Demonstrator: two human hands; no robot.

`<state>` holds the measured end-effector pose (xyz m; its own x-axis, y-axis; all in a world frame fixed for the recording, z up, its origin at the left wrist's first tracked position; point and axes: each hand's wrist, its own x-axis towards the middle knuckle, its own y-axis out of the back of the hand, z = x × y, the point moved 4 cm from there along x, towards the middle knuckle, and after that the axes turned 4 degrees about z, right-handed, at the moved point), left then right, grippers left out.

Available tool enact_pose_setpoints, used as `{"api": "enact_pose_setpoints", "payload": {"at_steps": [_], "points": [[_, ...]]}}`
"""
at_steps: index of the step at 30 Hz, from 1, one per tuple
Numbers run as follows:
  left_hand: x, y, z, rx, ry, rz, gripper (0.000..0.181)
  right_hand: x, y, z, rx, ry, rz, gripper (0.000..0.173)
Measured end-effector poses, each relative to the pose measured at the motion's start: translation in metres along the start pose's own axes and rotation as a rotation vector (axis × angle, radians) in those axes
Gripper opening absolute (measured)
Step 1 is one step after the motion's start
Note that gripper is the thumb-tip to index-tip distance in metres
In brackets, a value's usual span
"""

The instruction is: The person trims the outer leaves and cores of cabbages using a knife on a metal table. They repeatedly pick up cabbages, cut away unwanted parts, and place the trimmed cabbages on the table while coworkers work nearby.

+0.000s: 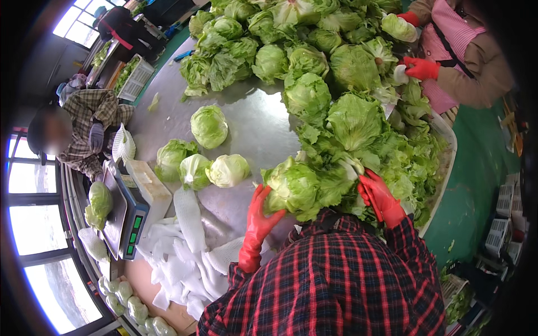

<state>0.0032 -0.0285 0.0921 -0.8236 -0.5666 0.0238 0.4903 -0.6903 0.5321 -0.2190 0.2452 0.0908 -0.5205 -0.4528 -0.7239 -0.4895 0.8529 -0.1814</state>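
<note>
My left hand (259, 216), in a red rubber glove, cups the near left side of a lettuce head (292, 185). This head lies at the table's near edge, its pale cut stem end partly turned up. Loose outer leaves (336, 185) spread from its right side. My right hand (380, 197), gloved alike, is at those leaves with its fingers curled beside a pale leaf stalk (353, 164). A narrow dark and red shape lies under the fingers; whether it is a tool is unclear. Left of the head lie several trimmed lettuces (228, 170) on the metal table (248, 113).
A large lettuce pile (311, 59) covers the far side. Trimmed leaves fill a white bin (446, 138) at right. White foam net sleeves (185, 260) lie left, near a digital scale (130, 218) bearing a lettuce (100, 199). Co-workers (458, 63) stand right and sit left (90, 122).
</note>
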Motion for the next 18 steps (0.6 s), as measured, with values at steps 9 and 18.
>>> {"api": "enact_pose_setpoints", "payload": {"at_steps": [9, 18], "points": [[-0.009, -0.031, 0.019, 0.059, 0.119, 0.268, 0.064, -0.035, -0.067, -0.015, -0.659, 0.75, 0.266, 0.076], [-0.003, -0.04, 0.032, 0.071, 0.076, 0.344, 0.061, 0.036, -0.112, 0.0, -0.892, 0.897, 0.221, 0.046]]}}
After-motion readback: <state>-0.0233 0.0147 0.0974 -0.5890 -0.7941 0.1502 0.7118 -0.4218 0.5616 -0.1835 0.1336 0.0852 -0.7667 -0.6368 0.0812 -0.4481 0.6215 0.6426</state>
